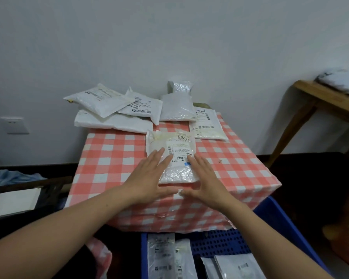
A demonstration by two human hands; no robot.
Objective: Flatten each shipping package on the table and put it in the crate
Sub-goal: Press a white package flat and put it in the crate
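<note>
pkg (172,156): white crinkly mailer, label up, under both fingertips | L hand (149,176) flat, fingers straight on it | R hand (206,178) same

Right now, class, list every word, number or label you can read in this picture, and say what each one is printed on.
"M1 A21B": on the label of the nearest package.
"700", then an unclear digit: top strip of that label.
Labels on the far packages and the crated packages: too small or blurred to read.
</note>
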